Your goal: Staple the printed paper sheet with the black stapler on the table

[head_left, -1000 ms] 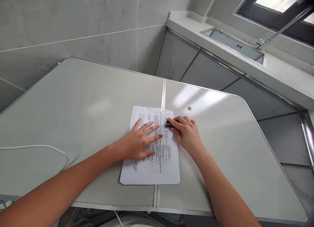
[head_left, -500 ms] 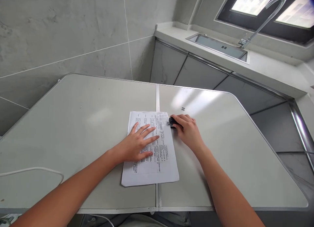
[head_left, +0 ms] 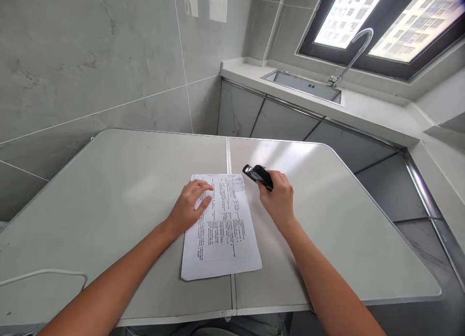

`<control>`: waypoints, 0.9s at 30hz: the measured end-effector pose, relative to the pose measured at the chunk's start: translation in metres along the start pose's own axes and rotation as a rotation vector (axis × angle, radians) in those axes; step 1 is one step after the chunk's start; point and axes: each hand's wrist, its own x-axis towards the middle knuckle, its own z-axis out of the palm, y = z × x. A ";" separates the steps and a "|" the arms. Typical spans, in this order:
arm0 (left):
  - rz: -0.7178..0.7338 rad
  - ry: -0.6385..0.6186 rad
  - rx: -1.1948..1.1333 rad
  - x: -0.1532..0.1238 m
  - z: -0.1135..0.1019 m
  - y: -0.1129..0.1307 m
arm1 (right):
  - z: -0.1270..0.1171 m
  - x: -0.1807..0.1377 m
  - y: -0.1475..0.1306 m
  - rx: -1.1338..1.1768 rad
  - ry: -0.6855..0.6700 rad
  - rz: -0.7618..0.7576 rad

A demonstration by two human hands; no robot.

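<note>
While the black stapler (head_left: 262, 177) was just beside the printed paper's (head_left: 225, 251) upper right corner, the right hand (head_left: 278, 195) had its grip closed around the stapler's right end, thumb on the near side. The left hand (head_left: 188, 206) was over the paper's left edge, its grip loosely open with fingers bent, nothing held; whether the fingertips pressed the sheet could not be told. The paper lay across the seam (head_left: 228, 154) of the pale desk (head_left: 348, 249). A white cable (head_left: 43, 272) lay far left; beyond stood a sink (head_left: 305, 87) and tap (head_left: 358, 50).
</note>
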 end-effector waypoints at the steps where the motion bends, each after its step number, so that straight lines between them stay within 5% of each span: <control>1: -0.052 0.093 -0.069 0.002 -0.004 -0.004 | 0.000 -0.005 -0.012 0.049 -0.027 -0.011; 6: -0.303 0.404 -0.538 0.010 -0.020 -0.034 | 0.016 -0.041 -0.068 0.250 -0.412 -0.052; 10: -0.425 0.572 -0.988 0.016 -0.026 -0.053 | 0.029 -0.060 -0.079 0.213 -0.597 -0.157; 15: -0.448 0.596 -1.159 0.017 -0.027 -0.058 | 0.010 -0.060 -0.049 0.229 -0.612 -0.157; 23: -0.427 0.629 -1.165 0.018 -0.029 -0.059 | -0.050 -0.078 0.039 0.177 -0.510 -0.068; 27: -0.409 0.639 -1.168 0.018 -0.030 -0.059 | -0.068 -0.078 0.052 0.147 -0.549 -0.025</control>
